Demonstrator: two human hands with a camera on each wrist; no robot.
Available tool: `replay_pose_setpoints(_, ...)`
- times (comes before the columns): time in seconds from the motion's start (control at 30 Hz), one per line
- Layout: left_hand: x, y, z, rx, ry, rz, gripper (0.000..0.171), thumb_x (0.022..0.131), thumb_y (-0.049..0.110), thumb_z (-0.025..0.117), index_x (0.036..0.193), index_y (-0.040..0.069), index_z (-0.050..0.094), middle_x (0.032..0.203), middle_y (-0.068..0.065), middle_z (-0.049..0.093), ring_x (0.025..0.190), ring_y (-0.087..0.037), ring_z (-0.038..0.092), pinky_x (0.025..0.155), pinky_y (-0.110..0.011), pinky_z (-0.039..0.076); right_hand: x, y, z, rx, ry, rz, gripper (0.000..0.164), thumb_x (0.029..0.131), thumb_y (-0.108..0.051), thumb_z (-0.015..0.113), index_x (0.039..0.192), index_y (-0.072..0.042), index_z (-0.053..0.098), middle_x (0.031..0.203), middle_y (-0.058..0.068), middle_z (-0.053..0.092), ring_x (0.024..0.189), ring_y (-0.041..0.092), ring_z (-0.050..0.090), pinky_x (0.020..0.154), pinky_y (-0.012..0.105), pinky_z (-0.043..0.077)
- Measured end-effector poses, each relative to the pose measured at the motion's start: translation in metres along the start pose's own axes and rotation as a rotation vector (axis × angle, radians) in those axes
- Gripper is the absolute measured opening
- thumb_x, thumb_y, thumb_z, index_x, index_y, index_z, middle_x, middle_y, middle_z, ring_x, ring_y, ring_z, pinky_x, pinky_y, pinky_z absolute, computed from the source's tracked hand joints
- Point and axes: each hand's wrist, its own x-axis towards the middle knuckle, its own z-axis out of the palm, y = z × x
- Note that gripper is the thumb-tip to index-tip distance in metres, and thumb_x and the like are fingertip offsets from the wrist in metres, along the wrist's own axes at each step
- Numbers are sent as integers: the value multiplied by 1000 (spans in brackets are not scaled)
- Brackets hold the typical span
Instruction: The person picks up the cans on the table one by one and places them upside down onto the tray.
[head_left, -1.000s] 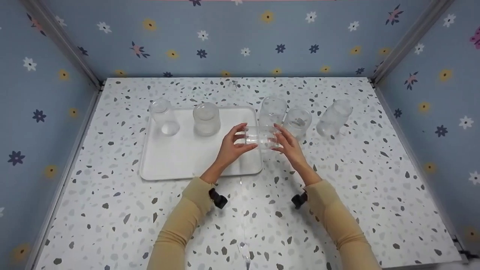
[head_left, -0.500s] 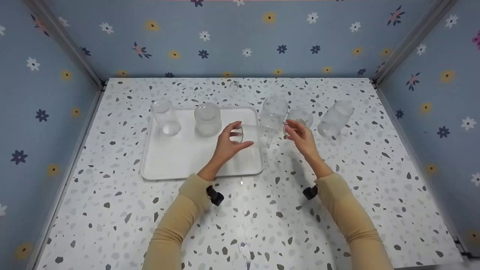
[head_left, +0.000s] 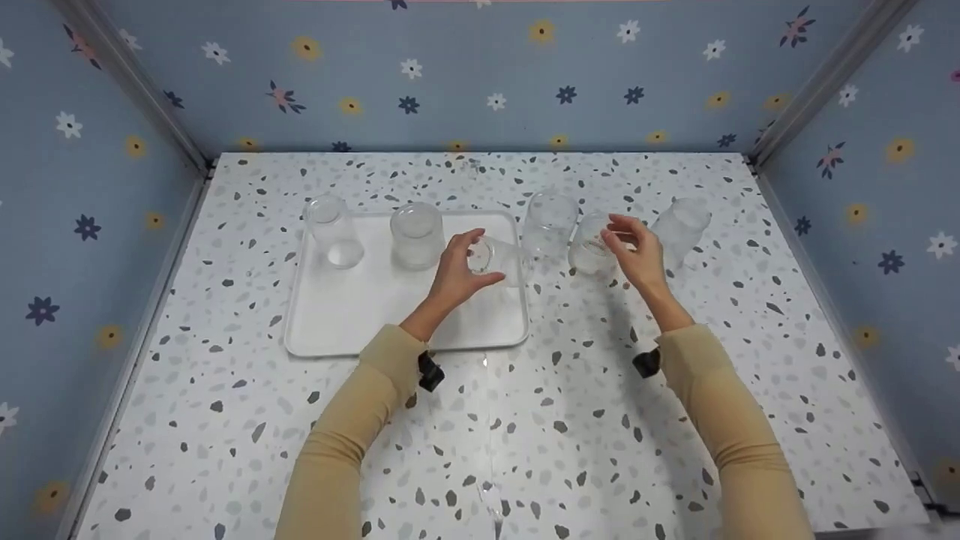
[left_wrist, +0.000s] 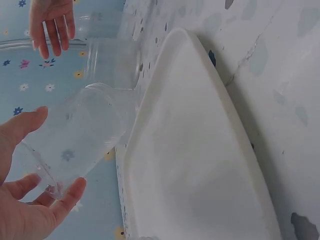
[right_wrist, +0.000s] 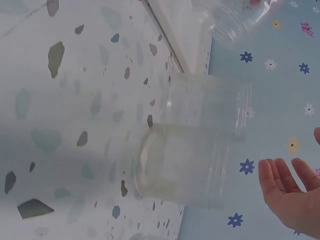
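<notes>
My left hand [head_left: 454, 274] grips a clear jar [head_left: 506, 264] by one end, thumb and fingers spread around it. The jar is tilted over the right side of a white tray [head_left: 367, 322]. In the left wrist view, the same jar slants away from the fingers with its far end near the tray's edge. My right hand [head_left: 637, 253] holds nothing, its fingers bent loosely beside a short clear jar [head_left: 589, 256] on the table. In the right wrist view, those fingertips are apart from that jar's ridged end.
Two more clear jars stand toward the tray's back, a slim one [head_left: 330, 236] and a wider one [head_left: 417, 238]. Right of the tray is another clear jar [head_left: 550, 225]; a waisted one [head_left: 681, 229] stands partly behind my right hand. A flowered wall [head_left: 480, 75] bounds the back.
My right hand has released the held jar and moved right to the short jar. My left hand alone keeps the jar, now tilted differently and slightly farther back.
</notes>
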Motion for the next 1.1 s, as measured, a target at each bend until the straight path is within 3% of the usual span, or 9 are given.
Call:
replay_pose_setpoints(0.23,14,4,-4,136,-57,-32,75,70,16,76,132,2,38,124,-15,41,114,-24,41,96,-31,33,20,19,-21,-122,88,33,33,86,-11,57,115,6,53,107,22,57,94,25,54,75,22,44)
replay_pose_setpoints(0.47,29,8,-7,250,-89,-49,76,70,14,75,134,0,36,123,-16,40,114,-25,40,97,-29,31,36,32,-39,-167,163,71,35,86,-22,58,115,-1,56,104,13,58,92,16,54,77,23,44)
replay_pose_setpoints(0.87,52,9,-6,406,-133,-131,79,72,15,74,137,5,31,125,-15,37,115,-24,37,95,-30,34,51,29,-57,-225,201,109,40,86,-24,58,119,-2,53,110,16,55,97,21,52,83,28,43)
replay_pose_setpoints(1.1,63,7,-6,467,-131,-145,78,72,15,74,137,5,32,124,-16,38,113,-26,39,92,-32,37,57,31,-64,-372,249,110,40,87,-22,57,119,1,52,118,17,48,109,26,43,93,32,34)
